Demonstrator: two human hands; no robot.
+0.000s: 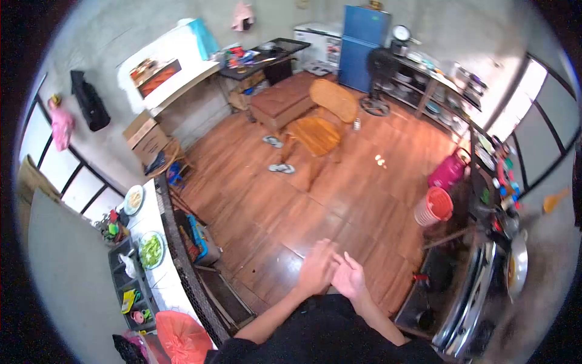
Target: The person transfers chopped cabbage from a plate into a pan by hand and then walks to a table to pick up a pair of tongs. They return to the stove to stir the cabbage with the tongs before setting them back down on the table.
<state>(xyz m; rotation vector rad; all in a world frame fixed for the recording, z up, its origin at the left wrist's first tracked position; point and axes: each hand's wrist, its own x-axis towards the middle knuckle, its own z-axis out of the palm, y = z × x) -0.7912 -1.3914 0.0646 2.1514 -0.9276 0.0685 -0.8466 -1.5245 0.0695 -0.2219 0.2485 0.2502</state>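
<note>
Both hands are held together in front of the black shirt, above the tiled floor (273,242). My left hand (316,267) shows its back, and its blurred fingers reach over towards the other hand. My right hand (349,276) is turned with its palm partly up, its fingers slightly spread and touching or very near the left fingers. No object shows in either hand. To the left, a plate of chopped greens (151,250) and a plate of pale food (134,199) stand on the white counter (168,277).
A wooden chair (315,134) and slippers (282,168) are ahead. On the right are a red basket (434,207), a pink gas cylinder (449,170), a stove (476,297) and a pan (517,267). A red plastic bag (182,337) is at lower left.
</note>
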